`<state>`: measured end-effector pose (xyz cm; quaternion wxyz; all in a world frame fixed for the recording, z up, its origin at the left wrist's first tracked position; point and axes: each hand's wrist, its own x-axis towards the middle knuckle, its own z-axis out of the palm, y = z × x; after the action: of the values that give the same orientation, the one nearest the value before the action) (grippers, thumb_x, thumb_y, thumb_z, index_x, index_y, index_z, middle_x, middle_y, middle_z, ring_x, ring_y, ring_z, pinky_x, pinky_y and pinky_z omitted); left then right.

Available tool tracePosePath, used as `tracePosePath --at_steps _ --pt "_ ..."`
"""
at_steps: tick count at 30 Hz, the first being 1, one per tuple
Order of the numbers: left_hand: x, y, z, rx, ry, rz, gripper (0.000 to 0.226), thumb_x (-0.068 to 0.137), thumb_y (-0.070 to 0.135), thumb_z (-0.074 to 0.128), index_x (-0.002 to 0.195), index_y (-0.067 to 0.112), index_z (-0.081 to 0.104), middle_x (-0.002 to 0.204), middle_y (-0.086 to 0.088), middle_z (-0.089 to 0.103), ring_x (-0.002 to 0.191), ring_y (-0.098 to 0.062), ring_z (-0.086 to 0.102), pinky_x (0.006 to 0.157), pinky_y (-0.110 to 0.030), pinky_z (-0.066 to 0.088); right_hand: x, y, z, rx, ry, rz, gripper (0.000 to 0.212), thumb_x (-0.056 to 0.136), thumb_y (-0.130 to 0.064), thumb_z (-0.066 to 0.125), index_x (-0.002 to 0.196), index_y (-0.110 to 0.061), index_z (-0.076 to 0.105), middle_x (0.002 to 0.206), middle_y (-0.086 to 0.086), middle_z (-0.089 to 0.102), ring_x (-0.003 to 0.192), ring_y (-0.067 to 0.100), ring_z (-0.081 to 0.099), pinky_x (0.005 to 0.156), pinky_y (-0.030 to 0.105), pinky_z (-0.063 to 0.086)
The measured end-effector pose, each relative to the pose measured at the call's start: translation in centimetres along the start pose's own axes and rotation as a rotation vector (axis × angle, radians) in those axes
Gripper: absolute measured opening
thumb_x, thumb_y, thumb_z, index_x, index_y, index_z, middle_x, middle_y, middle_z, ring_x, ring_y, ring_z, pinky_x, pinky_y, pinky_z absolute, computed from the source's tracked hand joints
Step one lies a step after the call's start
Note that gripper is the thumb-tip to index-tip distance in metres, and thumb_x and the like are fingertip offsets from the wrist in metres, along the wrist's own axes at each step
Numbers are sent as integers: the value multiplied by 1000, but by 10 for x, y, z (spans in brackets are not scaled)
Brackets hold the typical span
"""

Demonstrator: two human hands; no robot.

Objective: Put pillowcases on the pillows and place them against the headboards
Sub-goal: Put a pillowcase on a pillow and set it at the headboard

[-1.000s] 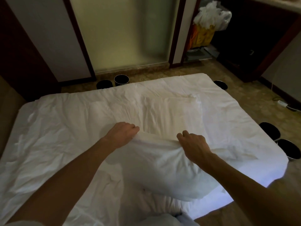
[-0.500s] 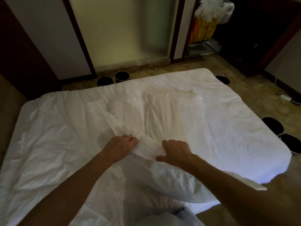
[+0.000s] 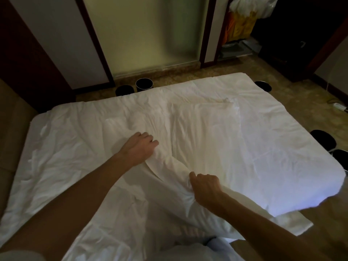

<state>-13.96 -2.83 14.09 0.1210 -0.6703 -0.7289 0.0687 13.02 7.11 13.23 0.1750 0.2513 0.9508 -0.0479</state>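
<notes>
- Pillowcase (image 3: 203, 132), white and creased, lies flat on the middle of the bed (image 3: 62, 151). Its closed end points to the bed's far edge and its open end to the near edge.
- The pillow (image 3: 235, 208), white and plump, lies slantwise along the bed's near edge. One end sticks out past the bed's near right corner and the other end meets the pillowcase's opening.
- The left hand (image 3: 138, 147) rests knuckles up near the bed's centre, its fingers curled and bunching the left side of the pillowcase's open edge.
- The right hand (image 3: 205, 187) sits closer to the bed's near edge, fingers curled into a fist with the thumb on top. It grips the right side of that same edge, gathered over the pillow's end. How far the pillow has gone inside cannot be told.
- A band of cloth runs taut between the two hands.
- Two black bins (image 3: 144, 84) stand on the floor just beyond the bed's far edge, and more dark bins (image 3: 323, 138) stand off its right side.
- A cart with yellow and white bags (image 3: 243, 25) stands well beyond the bed's far right corner.
</notes>
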Motion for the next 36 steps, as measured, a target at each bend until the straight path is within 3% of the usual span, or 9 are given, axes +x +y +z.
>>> tracePosePath --at_steps 2,4,9,12,16,18,21,27,36 --pt "9 1 -2 -32 -175 143 39 78 40 70 114 27 62 102 1 60 97 -21 55 83 -35 42 -2 2 0 -3 14 -3 39 93 -20 56 129 -11 44 96 3 64 67 20 52 64 32 45" --pt "13 4 -2 -93 -415 144 57 79 51 67 131 35 51 117 5 57 110 -18 51 93 -34 38 -3 7 -3 -10 25 -13 33 92 -17 54 124 -13 47 95 2 65 68 21 56 63 33 42" --pt "5 -17 3 -45 -544 -9 62 84 54 63 138 30 44 124 3 58 116 -19 53 99 -36 36 -2 24 -23 -9 120 -36 23 87 -11 53 110 -16 52 90 0 63 69 22 61 60 33 45" --pt "-12 -36 0 24 -512 -47 44 88 49 61 124 26 52 116 4 61 110 -18 57 91 -34 36 5 27 -39 -7 152 -52 23 83 -8 54 104 -16 53 89 0 63 73 23 64 60 32 46" --pt "-48 -40 -3 -5 -303 -71 29 67 36 88 85 26 66 76 7 67 69 -16 67 64 -29 40 11 27 -54 -14 193 -77 22 80 -8 53 100 -17 53 87 -2 62 71 23 63 59 31 44" --pt "-64 -36 -14 -46 -327 -197 17 85 37 72 98 28 65 90 7 68 85 -16 68 72 -29 38 13 26 -59 -23 213 -105 22 80 -8 53 100 -18 53 86 -3 62 68 22 61 58 30 42" --pt "-86 -34 -36 -44 -365 -344 21 97 39 52 115 32 59 109 8 65 104 -15 62 82 -30 36 17 22 -70 -40 259 -179 24 80 -10 53 103 -19 53 86 -4 62 65 21 57 57 29 41" --pt "-153 -8 -91 -51 -367 -587 26 97 40 52 121 33 59 110 9 66 101 -14 63 82 -29 45 15 4 -101 -70 299 -369 30 82 -19 58 111 -23 53 96 -5 65 79 22 65 61 29 42" --pt "-253 71 -164 76 -373 -904 27 94 41 56 119 33 58 108 8 67 100 -19 65 74 -28 46 -21 -38 -104 -60 369 -659 29 81 -16 60 109 -23 55 90 -5 64 76 21 65 59 27 42"
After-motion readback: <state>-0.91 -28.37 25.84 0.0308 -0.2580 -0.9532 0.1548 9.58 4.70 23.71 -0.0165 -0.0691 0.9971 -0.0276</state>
